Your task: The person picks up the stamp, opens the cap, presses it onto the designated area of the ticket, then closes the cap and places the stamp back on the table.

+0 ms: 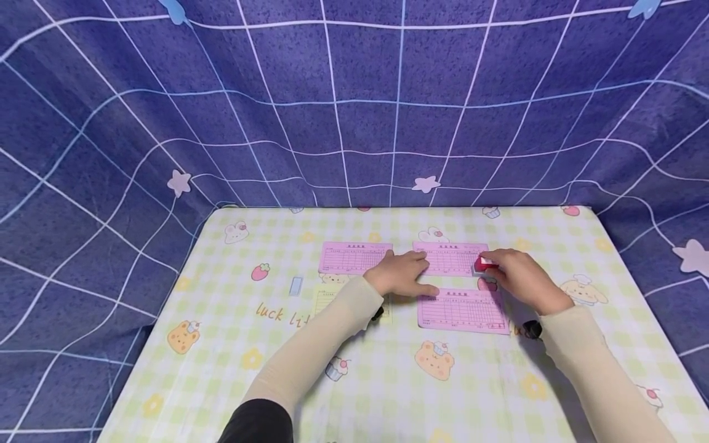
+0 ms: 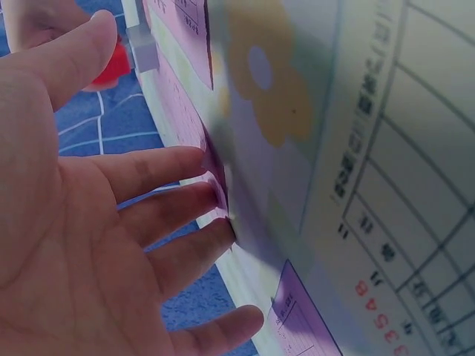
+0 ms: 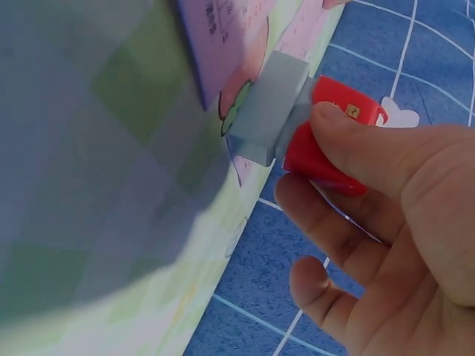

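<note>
My right hand (image 1: 523, 280) pinches a stamp (image 3: 271, 107) with a red handle and a grey block base between thumb and fingers. The stamp's base is at the lower right corner of the upper right pink form slip (image 1: 450, 258); from these views I cannot tell whether it presses on the paper. With fingers spread, my left hand (image 1: 400, 274) rests its fingertips at the left edge of that same slip. Its thumb reaches towards the top left corner of the lower right pink slip (image 1: 462, 311).
To the left lies another pink slip (image 1: 349, 257), above a yellow slip (image 1: 325, 301) partly hidden by my left sleeve. A patterned tablecloth (image 1: 221, 363) covers the table. Blue gridded fabric (image 1: 365, 123) stands around the back and sides.
</note>
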Demonstrator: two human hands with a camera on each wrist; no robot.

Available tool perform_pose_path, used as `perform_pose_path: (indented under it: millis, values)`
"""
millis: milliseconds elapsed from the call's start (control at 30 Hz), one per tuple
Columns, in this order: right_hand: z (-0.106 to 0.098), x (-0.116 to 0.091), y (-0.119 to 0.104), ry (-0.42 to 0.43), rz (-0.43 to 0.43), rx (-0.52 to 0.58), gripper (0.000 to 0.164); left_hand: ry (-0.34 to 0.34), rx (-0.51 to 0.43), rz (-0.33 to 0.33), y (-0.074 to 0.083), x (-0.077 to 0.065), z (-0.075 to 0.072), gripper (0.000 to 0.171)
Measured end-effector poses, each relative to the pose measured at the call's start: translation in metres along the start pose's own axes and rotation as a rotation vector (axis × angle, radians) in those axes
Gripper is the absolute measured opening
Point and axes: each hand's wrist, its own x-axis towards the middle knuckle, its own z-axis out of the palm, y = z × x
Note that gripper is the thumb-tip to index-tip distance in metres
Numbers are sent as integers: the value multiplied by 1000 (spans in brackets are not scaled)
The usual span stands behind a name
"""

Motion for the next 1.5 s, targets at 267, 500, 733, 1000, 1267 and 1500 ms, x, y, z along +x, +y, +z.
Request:
perform_pose_path:
  millis: [267, 500, 733, 1000, 1267, 1500]
  values:
    - [7, -8, -3, -16, 102, -103, 16, -10, -11, 4, -1, -1, 7, 87]
    - [6, -11, -3, -9, 128, -105, 15, -1, -20, 17, 1, 0, 7, 90]
    - [6, -7, -5, -11, 137, -116, 12, -5, -20, 0, 0, 0, 4, 91]
    - [8, -7, -5, -4, 144, -101, 13, -6, -28, 7, 0, -1, 2, 90]
    - [12, -6, -4, 18, 139, -88, 15, -11, -20, -3, -1, -2, 2, 90]
    - [14, -6, -5, 21, 140, -85, 16, -12, -23, -2, -1, -2, 1, 89]
